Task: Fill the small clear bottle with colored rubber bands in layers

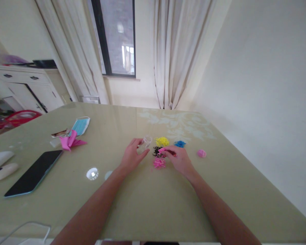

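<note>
L hand (132, 157) curved at clear cup (147, 140), thumb & fingers apart; can't tell if it grips. R hand (180, 160) pinches pink strands (161, 151) over black pile (156, 151), mid-bench (142, 204). Pink pile (159, 163) on near side, yellow pile (162, 141) on far side, blue pile (180, 144) far R, pink ball (201, 153) further R.
</note>
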A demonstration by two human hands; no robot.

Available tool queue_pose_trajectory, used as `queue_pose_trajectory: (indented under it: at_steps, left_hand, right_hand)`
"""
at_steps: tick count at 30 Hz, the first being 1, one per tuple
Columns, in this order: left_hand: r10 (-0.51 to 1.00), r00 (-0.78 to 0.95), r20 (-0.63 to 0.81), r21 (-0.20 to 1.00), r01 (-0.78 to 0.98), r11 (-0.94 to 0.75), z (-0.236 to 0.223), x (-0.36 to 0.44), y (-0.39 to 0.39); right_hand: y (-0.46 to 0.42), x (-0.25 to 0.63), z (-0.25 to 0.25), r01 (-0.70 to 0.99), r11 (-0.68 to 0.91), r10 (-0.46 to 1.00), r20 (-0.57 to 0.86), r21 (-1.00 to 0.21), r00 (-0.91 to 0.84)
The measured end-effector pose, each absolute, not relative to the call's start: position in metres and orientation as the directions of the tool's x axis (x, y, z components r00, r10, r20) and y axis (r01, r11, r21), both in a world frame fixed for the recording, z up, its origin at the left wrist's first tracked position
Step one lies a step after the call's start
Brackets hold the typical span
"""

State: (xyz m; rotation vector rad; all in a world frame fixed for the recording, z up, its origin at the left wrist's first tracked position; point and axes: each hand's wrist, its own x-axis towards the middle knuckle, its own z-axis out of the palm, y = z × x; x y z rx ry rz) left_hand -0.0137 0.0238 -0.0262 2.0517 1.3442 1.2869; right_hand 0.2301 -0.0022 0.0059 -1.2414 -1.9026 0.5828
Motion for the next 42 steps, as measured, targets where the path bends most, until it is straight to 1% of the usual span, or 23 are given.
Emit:
queue_pose_trajectory:
  at_steps: [4, 7, 11, 14, 16, 18, 21, 24, 27, 29, 32, 38, 42]
  left_hand:
    - [0.861, 0.133, 0.491, 0.695, 0.536, -0.479, -0.029, -0.013, 0.023]
    - [0.864, 0.119, 0.49, 0.687, 0.557, -0.466, -0.029, -0.012, 0.023]
    - [0.867, 0.114, 0.486, 0.676, 0.58, -0.455, -0.027, -0.01, 0.021]
    - [0.866, 0.109, 0.488, 0.667, 0.594, -0.45, -0.025, -0.009, 0.02]
    - [0.868, 0.099, 0.487, 0.663, 0.605, -0.441, -0.024, -0.009, 0.019]
    - [0.866, 0.083, 0.494, 0.65, 0.626, -0.431, -0.023, -0.009, 0.018]
    - [0.858, 0.06, 0.51, 0.613, 0.675, -0.411, -0.021, -0.01, 0.016]
    - [0.847, 0.06, 0.528, 0.557, 0.728, -0.399, -0.019, -0.008, 0.012]
    - [0.831, 0.075, 0.551, 0.508, 0.76, -0.406, -0.018, -0.006, 0.01]
    - [0.825, 0.082, 0.56, 0.489, 0.771, -0.409, -0.019, -0.005, 0.009]
    - [0.826, 0.091, 0.556, 0.48, 0.776, -0.409, -0.021, -0.005, 0.009]
    - [0.832, 0.082, 0.548, 0.506, 0.76, -0.409, -0.021, -0.006, 0.009]
    - [0.836, 0.084, 0.542, 0.524, 0.745, -0.414, -0.018, -0.005, 0.008]
  right_hand:
    - [-0.002, 0.232, 0.012, 0.528, 0.414, 0.906, 0.394, -0.742, -0.156]
    - [-0.001, 0.229, 0.025, 0.507, 0.433, 0.895, 0.421, -0.746, -0.145]
    - [0.006, 0.217, 0.055, 0.543, 0.478, 0.869, 0.462, -0.691, -0.177]
    - [0.016, 0.204, 0.077, 0.627, 0.516, 0.846, 0.464, -0.584, -0.264]
    - [0.023, 0.196, 0.088, 0.696, 0.54, 0.835, 0.408, -0.474, -0.37]
    - [0.026, 0.19, 0.095, 0.757, 0.543, 0.833, 0.344, -0.363, -0.432]
    - [0.023, 0.184, 0.102, 0.83, 0.509, 0.852, 0.267, -0.227, -0.449]
    - [0.016, 0.181, 0.107, 0.87, 0.485, 0.866, 0.189, -0.095, -0.462]
    - [0.012, 0.181, 0.111, 0.889, 0.458, 0.881, 0.142, -0.026, -0.45]
    - [0.012, 0.182, 0.113, 0.895, 0.445, 0.89, 0.132, -0.033, -0.437]
    - [0.015, 0.184, 0.113, 0.89, 0.448, 0.891, 0.123, -0.08, -0.438]
    - [0.018, 0.186, 0.11, 0.882, 0.442, 0.895, 0.147, -0.163, -0.421]
    - [0.02, 0.187, 0.11, 0.873, 0.417, 0.907, 0.183, -0.254, -0.38]
